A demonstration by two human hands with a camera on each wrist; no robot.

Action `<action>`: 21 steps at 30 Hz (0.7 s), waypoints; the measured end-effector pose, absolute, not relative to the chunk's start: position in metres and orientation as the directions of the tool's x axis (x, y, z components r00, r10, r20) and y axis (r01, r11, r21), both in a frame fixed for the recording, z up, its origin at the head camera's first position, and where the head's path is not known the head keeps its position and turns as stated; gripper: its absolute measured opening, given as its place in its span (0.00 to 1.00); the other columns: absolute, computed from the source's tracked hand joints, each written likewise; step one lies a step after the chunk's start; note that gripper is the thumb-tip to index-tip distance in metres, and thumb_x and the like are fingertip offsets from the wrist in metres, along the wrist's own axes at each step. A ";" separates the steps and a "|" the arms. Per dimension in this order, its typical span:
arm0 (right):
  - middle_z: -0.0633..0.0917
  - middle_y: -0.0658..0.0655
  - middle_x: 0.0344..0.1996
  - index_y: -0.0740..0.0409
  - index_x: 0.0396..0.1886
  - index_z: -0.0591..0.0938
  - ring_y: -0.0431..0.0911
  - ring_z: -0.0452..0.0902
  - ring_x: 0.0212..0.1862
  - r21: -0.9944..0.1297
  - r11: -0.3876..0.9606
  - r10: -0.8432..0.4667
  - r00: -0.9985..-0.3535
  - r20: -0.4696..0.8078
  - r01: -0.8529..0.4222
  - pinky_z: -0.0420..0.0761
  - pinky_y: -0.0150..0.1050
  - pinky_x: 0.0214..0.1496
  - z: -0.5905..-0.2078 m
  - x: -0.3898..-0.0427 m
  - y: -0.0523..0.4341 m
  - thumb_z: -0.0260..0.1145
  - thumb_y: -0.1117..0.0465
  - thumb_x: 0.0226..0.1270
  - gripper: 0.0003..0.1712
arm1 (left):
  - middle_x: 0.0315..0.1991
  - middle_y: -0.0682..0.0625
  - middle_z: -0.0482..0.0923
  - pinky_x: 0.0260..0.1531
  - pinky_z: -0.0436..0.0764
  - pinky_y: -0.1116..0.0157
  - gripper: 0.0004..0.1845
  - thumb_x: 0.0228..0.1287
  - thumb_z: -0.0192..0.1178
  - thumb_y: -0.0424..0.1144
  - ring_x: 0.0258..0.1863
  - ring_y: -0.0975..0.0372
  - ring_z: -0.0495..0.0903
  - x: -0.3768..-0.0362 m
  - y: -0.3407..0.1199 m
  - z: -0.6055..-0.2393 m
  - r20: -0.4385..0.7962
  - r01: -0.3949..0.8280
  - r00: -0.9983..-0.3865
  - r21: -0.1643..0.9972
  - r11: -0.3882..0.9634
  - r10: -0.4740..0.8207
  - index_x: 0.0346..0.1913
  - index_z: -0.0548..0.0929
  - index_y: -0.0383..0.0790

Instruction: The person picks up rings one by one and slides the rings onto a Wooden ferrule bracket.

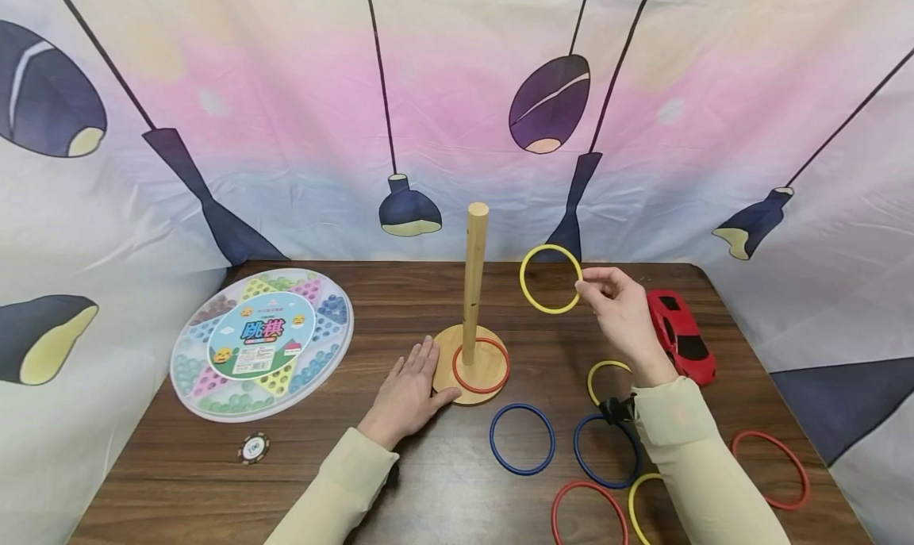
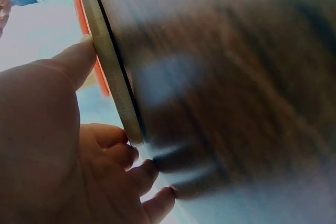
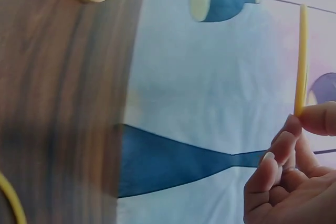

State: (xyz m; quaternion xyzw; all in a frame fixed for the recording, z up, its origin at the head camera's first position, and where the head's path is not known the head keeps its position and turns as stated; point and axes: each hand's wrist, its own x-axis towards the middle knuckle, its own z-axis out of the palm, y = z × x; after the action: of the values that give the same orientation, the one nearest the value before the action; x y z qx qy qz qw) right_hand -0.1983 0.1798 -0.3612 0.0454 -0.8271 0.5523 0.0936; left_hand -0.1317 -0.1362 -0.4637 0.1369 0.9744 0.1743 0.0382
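A thin, yellow, circular ring is held upright above the brown wood-grain table, pinched by the right hand; the round-based pale wooden peg stand is touched by the left hand, fingers outstretched.

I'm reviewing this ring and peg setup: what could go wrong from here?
The right hand pinches the yellow ring at one side, so it might slip. Lowered askew, it could catch on the wooden peg. The left hand touches the round base, so a nudge might shift it.
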 end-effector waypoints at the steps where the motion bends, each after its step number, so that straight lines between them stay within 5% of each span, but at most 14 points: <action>1: 0.83 0.53 0.29 0.67 0.50 0.79 0.40 0.71 0.28 -0.907 0.376 0.035 -0.974 0.222 -0.193 0.70 0.30 0.27 -0.358 -0.198 0.179 0.65 0.59 0.69 0.17 | 0.76 0.38 0.49 0.69 0.55 0.47 0.47 0.67 0.54 0.62 0.74 0.48 0.51 -0.132 -0.136 -0.464 -0.026 0.254 -0.959 0.349 0.902 0.281 0.74 0.55 0.29; 8: 0.78 0.42 0.24 0.71 0.50 0.79 0.38 0.70 0.25 -0.910 0.335 0.053 -0.959 0.279 -0.246 0.71 0.27 0.27 -0.333 -0.184 0.170 0.64 0.66 0.68 0.14 | 0.76 0.39 0.49 0.70 0.54 0.47 0.47 0.67 0.53 0.63 0.74 0.48 0.50 -0.132 -0.136 -0.465 -0.034 0.249 -0.960 0.349 0.904 0.277 0.75 0.55 0.30; 21: 0.80 0.52 0.30 0.62 0.50 0.80 0.43 0.75 0.31 -0.930 0.184 0.078 -0.939 0.336 -0.318 0.78 0.29 0.35 -0.323 -0.181 0.167 0.65 0.60 0.68 0.14 | 0.76 0.39 0.49 0.70 0.54 0.47 0.47 0.68 0.53 0.62 0.74 0.48 0.50 -0.131 -0.136 -0.467 -0.021 0.246 -0.963 0.355 0.902 0.270 0.75 0.55 0.30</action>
State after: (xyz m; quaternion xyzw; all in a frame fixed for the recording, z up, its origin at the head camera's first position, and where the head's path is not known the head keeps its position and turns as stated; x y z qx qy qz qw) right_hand -0.1806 0.1673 -0.3231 0.0796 -0.7534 0.6338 0.1560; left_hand -0.1308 -0.1358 -0.4668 0.1324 0.9746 0.1772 0.0347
